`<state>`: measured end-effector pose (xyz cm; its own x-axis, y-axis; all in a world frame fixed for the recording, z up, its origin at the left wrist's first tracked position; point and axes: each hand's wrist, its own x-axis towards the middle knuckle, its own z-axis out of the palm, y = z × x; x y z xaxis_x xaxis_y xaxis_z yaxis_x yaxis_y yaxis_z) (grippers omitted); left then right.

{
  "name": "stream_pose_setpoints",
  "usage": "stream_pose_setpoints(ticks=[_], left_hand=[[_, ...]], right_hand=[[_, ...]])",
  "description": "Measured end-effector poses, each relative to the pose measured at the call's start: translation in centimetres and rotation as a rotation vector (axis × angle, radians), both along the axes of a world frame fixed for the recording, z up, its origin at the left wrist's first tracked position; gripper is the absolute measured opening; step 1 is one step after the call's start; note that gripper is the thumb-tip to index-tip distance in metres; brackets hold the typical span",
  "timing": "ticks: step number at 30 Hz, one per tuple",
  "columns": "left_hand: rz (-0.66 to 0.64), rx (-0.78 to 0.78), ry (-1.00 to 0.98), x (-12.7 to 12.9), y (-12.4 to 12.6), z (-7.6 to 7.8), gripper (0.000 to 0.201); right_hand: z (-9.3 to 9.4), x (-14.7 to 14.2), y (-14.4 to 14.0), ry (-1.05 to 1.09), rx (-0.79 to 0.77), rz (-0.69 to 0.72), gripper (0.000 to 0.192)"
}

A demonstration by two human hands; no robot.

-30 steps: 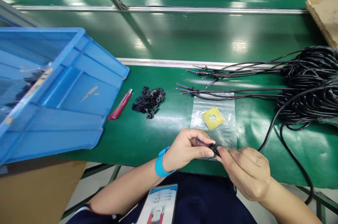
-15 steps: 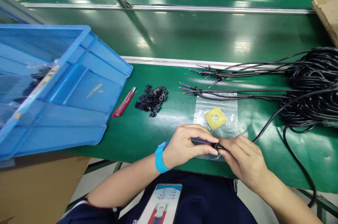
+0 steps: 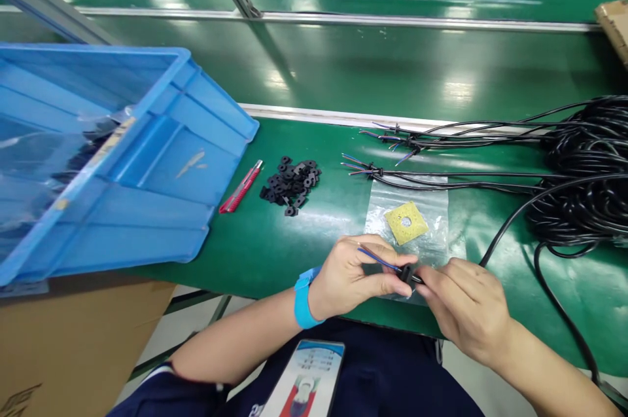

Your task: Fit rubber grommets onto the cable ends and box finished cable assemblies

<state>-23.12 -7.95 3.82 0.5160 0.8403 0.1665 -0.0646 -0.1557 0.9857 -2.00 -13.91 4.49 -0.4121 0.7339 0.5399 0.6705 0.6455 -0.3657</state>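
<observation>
My left hand (image 3: 346, 276), with a bright blue band at the wrist, pinches a small black cable grommet (image 3: 406, 273) between thumb and fingers. Blue and brown wires (image 3: 375, 258) stick out of the cable end, pointing left across my left palm. Just right of the grommet, my right hand (image 3: 466, 302) is closed round the black cable (image 3: 505, 224), which runs up to the coils at the right. The grommet sits around the cable near its wire end. Beyond my hands, a yellow square sponge (image 3: 406, 223) with a round hole lies on a clear plastic bag (image 3: 434, 198).
A heap of small black grommets (image 3: 292, 182) lies beside a red utility knife (image 3: 241, 186). At the left stands a large blue crate (image 3: 171, 162) holding plastic bags. Black cable coils (image 3: 583, 171) fill the right side. A phone (image 3: 309, 374) rests on my lap.
The view has shifted slightly, moving everything to the right in the picture. My left fingers have tilted, so the grommet and the blue and brown wires show more clearly. Both hands keep their grip.
</observation>
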Motion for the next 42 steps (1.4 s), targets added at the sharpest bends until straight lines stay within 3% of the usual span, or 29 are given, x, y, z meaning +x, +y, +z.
stream_pose_setpoints(ticks=[6,15,19,22,24,28,42], left_hand=[[-0.115,-0.009,0.094,-0.1,0.6,-0.2,0.036],[-0.14,-0.034,0.047,0.4,0.9,-0.7,0.034],[-0.119,-0.075,0.036,0.3,0.7,-0.7,0.036],[-0.088,-0.212,-0.009,0.3,0.2,-0.7,0.05],[-0.04,-0.283,-0.007,0.2,-0.2,-0.6,0.046],[0.017,-0.279,0.027,0.0,-0.7,-0.5,0.03],[0.018,-0.288,-0.072,-0.2,-1.0,-0.6,0.027]], right_hand=[[0.2,-0.5,0.2,0.085,-0.163,0.045,0.015],[-0.1,-0.6,0.4,0.115,-0.201,0.049,0.021],[-0.5,-0.7,0.4,0.062,-0.12,0.01,0.017],[-1.0,-0.7,0.5,-0.015,0.015,-0.057,0.011],[-1.2,-0.8,0.4,-0.064,0.067,-0.086,0.011],[-1.3,-1.0,0.3,-0.116,0.069,-0.073,0.013],[-1.6,-1.3,-0.1,-0.107,0.056,-0.078,0.013]])
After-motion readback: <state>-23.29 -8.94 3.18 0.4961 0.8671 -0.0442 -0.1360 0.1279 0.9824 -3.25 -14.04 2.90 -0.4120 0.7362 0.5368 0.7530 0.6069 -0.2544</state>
